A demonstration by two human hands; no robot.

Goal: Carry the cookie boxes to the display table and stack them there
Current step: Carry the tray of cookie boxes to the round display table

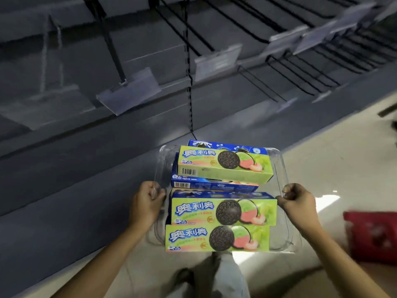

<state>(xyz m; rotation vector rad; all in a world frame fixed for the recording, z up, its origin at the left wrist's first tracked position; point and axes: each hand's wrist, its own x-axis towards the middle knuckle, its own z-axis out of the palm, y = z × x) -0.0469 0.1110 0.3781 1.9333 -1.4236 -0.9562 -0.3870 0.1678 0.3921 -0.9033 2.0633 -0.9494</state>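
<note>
A clear plastic tray [285, 168] is held in the air in front of me over the floor. It carries several cookie boxes. Three green boxes [223, 208] lie on top, and blue boxes [214, 186] show beneath and behind them. My left hand [147, 201] is clenched on the tray's left rim. On the right rim my right hand [297, 201] is clenched in the same way. The lower boxes are partly hidden by the upper ones.
Dark grey store shelving [107, 136] with black wire dividers and clear price-tag holders [131, 91] runs along the left and top. Pale tiled floor [322, 147] lies to the right. A red object [373, 235] sits at the right edge. My legs show below the tray.
</note>
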